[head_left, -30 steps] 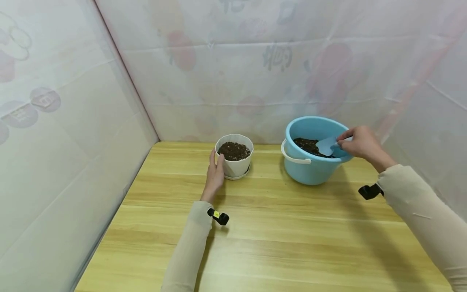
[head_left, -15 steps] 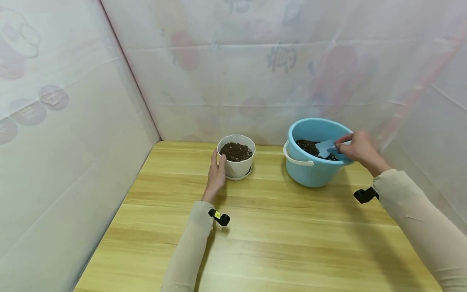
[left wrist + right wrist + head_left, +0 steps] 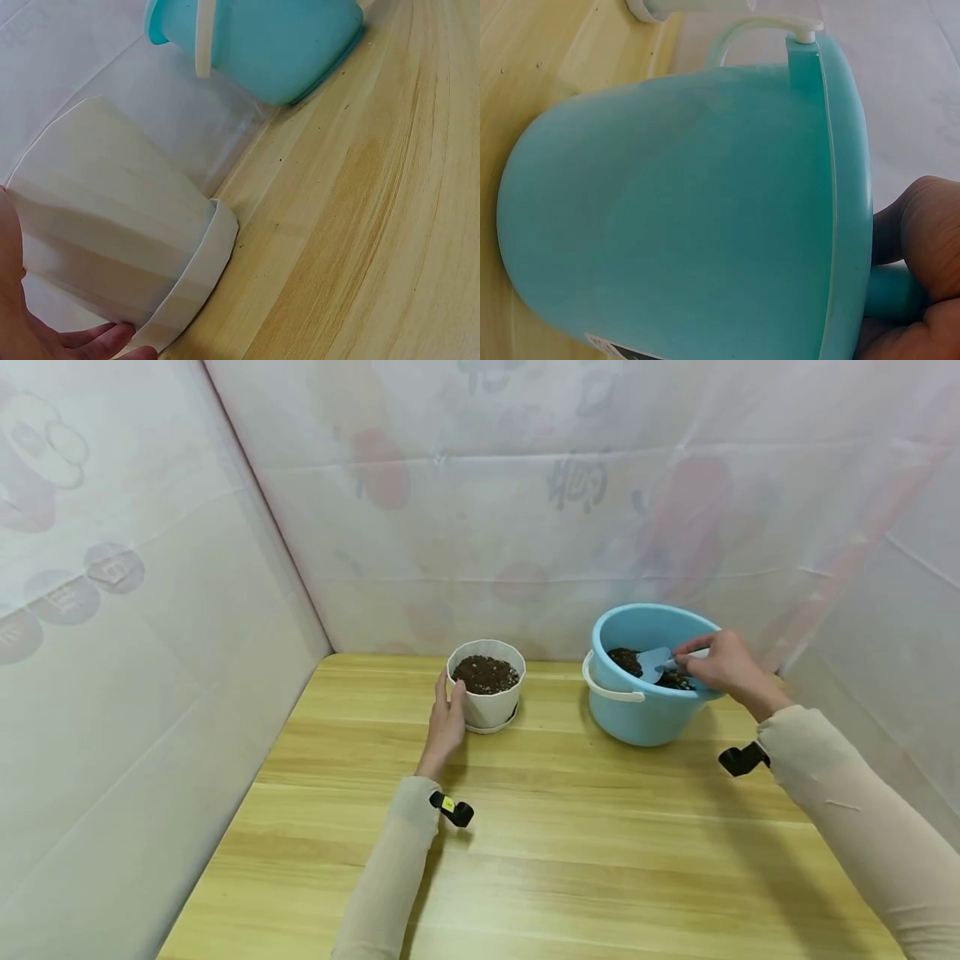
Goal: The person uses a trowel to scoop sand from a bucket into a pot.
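Observation:
A white flowerpot [image 3: 486, 693] [image 3: 112, 240] full of dark soil stands on its saucer at the back of the wooden table [image 3: 570, 827]. My left hand [image 3: 446, 718] [image 3: 45, 337] rests flat against the pot's left side, fingers straight. To the right stands a blue bucket [image 3: 637, 702] [image 3: 675, 210] with a white handle and soil in the bottom. My right hand [image 3: 716, 664] [image 3: 915, 277] grips the handle of a small blue trowel [image 3: 654, 662] over the bucket's right rim. The trowel's blade dips into the soil.
Translucent printed plastic sheets [image 3: 150, 610] wall in the table on the left, back and right. Bare wooden tabletop runs from the pot and bucket to the near edge. Black wrist cameras [image 3: 452, 810] sit on both sleeves.
My right hand has moved left and down, lowering the trowel's blade from above the soil into it. My left hand stays against the pot.

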